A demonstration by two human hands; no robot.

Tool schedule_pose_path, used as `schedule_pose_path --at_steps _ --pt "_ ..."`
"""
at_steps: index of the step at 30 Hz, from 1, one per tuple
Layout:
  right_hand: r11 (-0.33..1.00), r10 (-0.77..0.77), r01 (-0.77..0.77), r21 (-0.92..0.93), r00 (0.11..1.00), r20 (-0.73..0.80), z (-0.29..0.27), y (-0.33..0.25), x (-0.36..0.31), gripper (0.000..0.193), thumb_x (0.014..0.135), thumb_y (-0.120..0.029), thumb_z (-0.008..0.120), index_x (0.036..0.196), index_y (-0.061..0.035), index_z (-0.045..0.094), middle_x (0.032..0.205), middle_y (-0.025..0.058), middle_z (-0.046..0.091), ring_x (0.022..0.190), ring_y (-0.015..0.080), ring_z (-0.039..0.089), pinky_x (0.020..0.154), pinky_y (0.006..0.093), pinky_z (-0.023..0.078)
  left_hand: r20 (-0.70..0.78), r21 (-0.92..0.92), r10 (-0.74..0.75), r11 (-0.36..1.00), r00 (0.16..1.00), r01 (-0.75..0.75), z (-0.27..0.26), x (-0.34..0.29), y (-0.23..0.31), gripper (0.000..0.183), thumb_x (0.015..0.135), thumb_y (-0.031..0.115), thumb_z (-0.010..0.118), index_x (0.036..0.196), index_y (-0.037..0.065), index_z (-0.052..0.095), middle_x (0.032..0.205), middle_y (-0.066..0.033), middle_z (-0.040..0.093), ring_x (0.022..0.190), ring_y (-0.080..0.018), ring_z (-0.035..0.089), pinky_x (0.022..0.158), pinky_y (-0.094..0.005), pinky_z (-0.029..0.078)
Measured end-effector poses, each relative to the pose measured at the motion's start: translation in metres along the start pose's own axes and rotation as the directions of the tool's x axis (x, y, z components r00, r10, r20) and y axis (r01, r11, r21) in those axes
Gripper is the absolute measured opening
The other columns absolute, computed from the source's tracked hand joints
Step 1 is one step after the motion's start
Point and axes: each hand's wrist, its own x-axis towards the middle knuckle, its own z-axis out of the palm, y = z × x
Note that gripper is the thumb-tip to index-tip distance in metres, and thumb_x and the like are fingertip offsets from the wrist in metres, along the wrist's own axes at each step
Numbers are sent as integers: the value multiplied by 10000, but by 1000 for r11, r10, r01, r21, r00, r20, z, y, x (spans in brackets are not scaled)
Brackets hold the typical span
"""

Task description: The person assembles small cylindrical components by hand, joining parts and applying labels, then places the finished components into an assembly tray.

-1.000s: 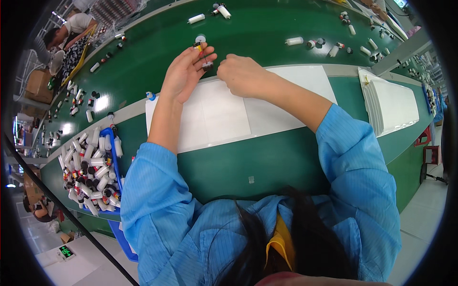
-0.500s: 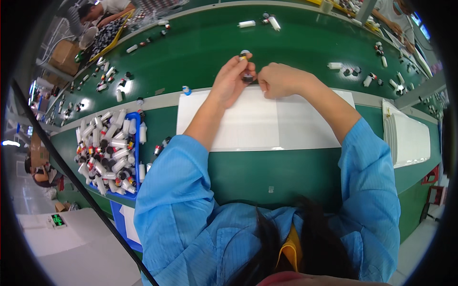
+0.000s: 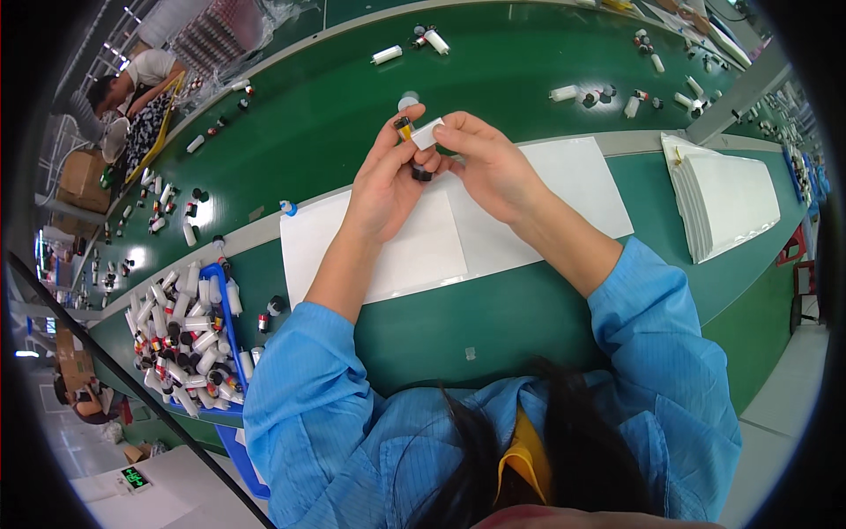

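My left hand [image 3: 381, 192] is closed around a small black-and-yellow cylindrical part [image 3: 404, 127]. A black round piece [image 3: 421, 173] also sits in its fingers, and a pale translucent disc [image 3: 408, 101] shows just beyond the fingertips. My right hand [image 3: 495, 172] pinches a short white tube [image 3: 429, 134], its left end right beside the black-and-yellow part. Whether the two touch is hard to make out. Both hands are above the far edge of the white sheets [image 3: 374, 264] on the green table.
At left, a blue tray [image 3: 231, 339] is heaped with white tubes and black-and-red parts. A small blue-and-white piece [image 3: 288, 208] stands by the sheets' corner. Loose tubes [image 3: 386, 55] dot the green belt [image 3: 308, 115] beyond. White sheets are stacked [image 3: 731, 198] at right. Another person works far left.
My right hand has turned and come in against my left, and a white tube now shows in its fingers. The whole view has swung round a little.
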Motion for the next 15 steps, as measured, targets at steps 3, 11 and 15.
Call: schedule_pose_path --at_steps 3,11,15 --pt "997 79 -79 -5 991 107 -15 -12 3 142 786 -182 619 791 -60 546 744 15 571 718 97 536 685 215 360 -113 69 -26 997 993 34 3 4 4 381 861 84 368 1241 59 357 771 -24 411 744 -126 414 766 -341 413" --pt "469 615 -430 -771 786 -64 -56 -30 5 130 670 -150 681 690 -47 605 523 4 496 444 61 412 392 218 267 -93 81 -119 989 989 126 -4 3 11 351 839 70 370 1189 53 392 734 -19 385 702 -112 421 838 -473 464" --pt "243 438 -304 -921 882 -176 -55 -32 -6 129 652 -89 676 651 1 584 545 41 542 435 90 480 393 213 330 -7 118 -215 970 977 215 8 6 -3 346 841 68 371 1185 52 399 733 -17 395 707 -100 427 828 -472 471"
